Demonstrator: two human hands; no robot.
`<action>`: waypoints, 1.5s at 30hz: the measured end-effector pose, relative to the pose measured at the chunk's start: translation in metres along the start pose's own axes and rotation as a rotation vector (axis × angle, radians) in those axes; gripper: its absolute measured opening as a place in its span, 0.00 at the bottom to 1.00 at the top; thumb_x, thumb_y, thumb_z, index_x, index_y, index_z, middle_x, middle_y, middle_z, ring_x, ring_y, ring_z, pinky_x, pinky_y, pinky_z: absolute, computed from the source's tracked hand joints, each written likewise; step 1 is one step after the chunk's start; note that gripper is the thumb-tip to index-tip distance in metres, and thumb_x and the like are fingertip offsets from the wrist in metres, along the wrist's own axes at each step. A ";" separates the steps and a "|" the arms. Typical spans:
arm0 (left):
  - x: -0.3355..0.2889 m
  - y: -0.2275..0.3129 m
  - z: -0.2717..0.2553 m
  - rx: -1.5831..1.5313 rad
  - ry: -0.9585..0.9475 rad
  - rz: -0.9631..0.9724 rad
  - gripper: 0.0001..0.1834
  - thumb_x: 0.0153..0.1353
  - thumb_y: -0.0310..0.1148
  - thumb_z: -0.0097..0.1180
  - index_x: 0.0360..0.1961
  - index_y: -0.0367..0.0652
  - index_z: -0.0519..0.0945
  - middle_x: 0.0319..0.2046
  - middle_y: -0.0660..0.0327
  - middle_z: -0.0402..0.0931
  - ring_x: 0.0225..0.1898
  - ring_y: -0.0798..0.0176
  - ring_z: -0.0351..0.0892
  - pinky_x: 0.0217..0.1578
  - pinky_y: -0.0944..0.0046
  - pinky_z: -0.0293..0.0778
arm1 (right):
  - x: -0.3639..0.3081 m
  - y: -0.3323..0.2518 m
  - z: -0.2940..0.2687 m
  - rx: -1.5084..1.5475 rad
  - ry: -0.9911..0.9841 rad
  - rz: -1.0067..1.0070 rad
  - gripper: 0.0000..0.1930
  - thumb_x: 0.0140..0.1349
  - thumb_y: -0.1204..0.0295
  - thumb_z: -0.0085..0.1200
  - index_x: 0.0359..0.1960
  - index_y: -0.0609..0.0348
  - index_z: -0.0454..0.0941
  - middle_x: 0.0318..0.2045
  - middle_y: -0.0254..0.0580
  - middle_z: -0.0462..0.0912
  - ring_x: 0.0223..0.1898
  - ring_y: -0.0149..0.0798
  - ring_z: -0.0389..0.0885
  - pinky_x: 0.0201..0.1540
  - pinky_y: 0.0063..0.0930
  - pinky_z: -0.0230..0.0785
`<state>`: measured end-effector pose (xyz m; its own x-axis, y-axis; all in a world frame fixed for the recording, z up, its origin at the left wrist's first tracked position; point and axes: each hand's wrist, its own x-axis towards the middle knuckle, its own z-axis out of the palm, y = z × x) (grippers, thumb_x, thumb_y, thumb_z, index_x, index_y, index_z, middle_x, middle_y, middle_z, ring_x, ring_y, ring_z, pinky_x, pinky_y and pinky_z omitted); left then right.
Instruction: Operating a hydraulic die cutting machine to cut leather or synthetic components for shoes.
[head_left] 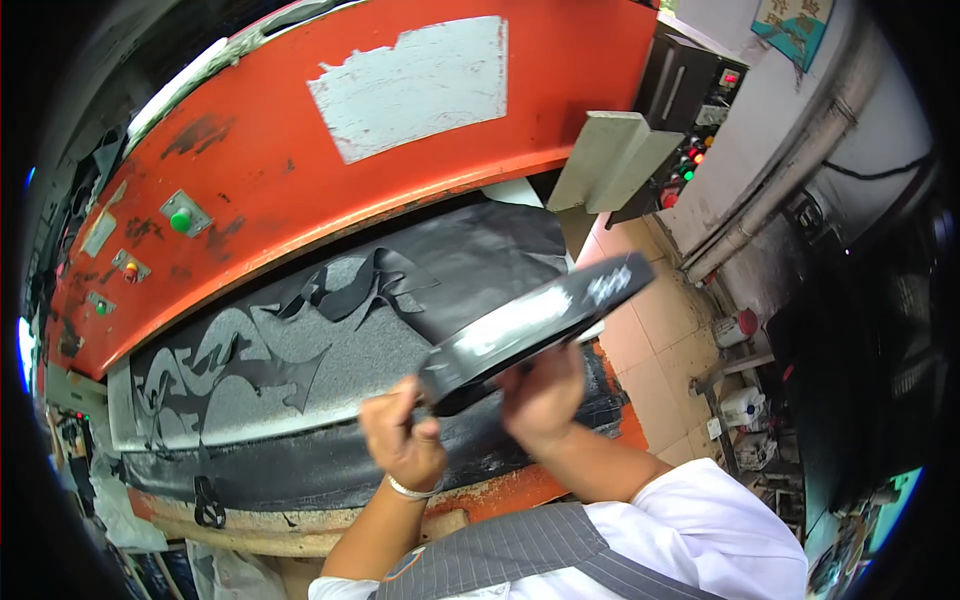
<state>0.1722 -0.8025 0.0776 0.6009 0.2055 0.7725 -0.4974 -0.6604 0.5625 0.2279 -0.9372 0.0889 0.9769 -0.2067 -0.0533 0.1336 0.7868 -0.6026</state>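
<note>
A long dark cutting die (545,315), its side wall scuffed with white marks, is held tilted above the near edge of the press bed and looks somewhat blurred. Under its middle, my right hand (545,395) grips it, with the fingers partly hidden behind it. My left hand (403,435) is closed, its curled fingers at the die's left end. Beyond the die lies black sheet leather (480,250) on the bed. To the left, cut-out scraps of black leather (300,310) lie tangled over a speckled grey cutting board (365,350).
An orange press beam (250,150) with a green button (181,220) spans the far side. At the right stand a control box with lit buttons (690,165) and a pale metal bracket (615,160). A rolled black sheet (300,465) lines the bed's near edge. Containers (740,405) sit beside the tiled floor (660,350).
</note>
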 end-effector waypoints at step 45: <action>0.008 -0.031 -0.115 0.275 -0.784 -0.365 0.25 0.54 0.43 0.61 0.51 0.40 0.78 0.50 0.46 0.74 0.54 0.45 0.71 0.55 0.46 0.65 | 0.235 -0.029 -0.111 -1.470 -0.654 -0.363 0.33 0.53 0.57 0.64 0.58 0.58 0.69 0.54 0.53 0.72 0.58 0.53 0.67 0.59 0.42 0.62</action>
<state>0.1207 -0.6975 0.1003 0.9955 -0.0481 0.0818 -0.0861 -0.8208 0.5647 0.4352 -1.0727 0.0054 0.8828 0.3195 0.3443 0.4667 -0.5146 -0.7193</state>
